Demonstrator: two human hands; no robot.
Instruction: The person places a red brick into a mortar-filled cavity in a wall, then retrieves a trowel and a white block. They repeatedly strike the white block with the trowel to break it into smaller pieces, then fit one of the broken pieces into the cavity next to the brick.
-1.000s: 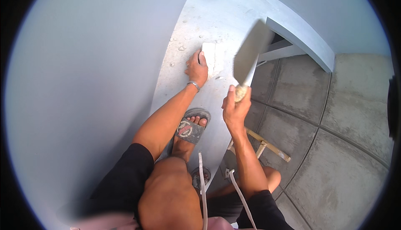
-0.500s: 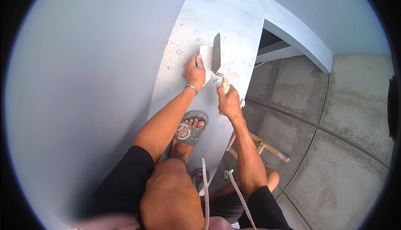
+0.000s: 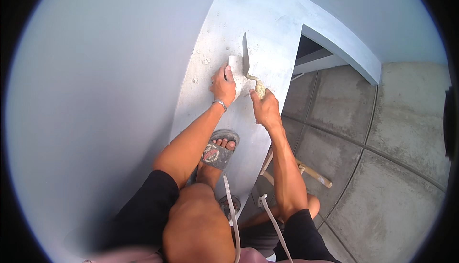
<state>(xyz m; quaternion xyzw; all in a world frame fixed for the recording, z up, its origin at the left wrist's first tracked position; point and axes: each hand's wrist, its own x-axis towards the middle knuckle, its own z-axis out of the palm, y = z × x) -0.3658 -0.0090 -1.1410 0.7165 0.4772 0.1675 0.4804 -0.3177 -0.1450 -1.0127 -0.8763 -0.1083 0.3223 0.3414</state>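
My right hand (image 3: pixel 267 110) is closed around the pale, crusted handle of a pointed trowel (image 3: pixel 245 55). Its grey metal blade is tilted nearly edge-on, pointing away from me. Just left of it, my left hand (image 3: pixel 223 85) grips a pale flat rectangular plate (image 3: pixel 234 63) by its left side, thumb toward the top. The trowel blade is over or against the plate's right edge; I cannot tell whether they touch. Whitish residue shows on the plate, and part of it is hidden behind my left hand.
I squat on a long white ledge (image 3: pixel 267 14), a sandalled foot (image 3: pixel 220 150) on it. Crumbs of mortar (image 3: pixel 206 62) lie along its left side by a grey wall (image 3: pixel 105 86). At right the ledge drops to a grey tiled floor (image 3: pixel 406 110), with a wooden frame (image 3: pixel 313 172) below.
The trowel blade has turned more edge-on, its tip shifting slightly left and away. My right hand has moved slightly right and away from me. My left hand is almost unmoved.
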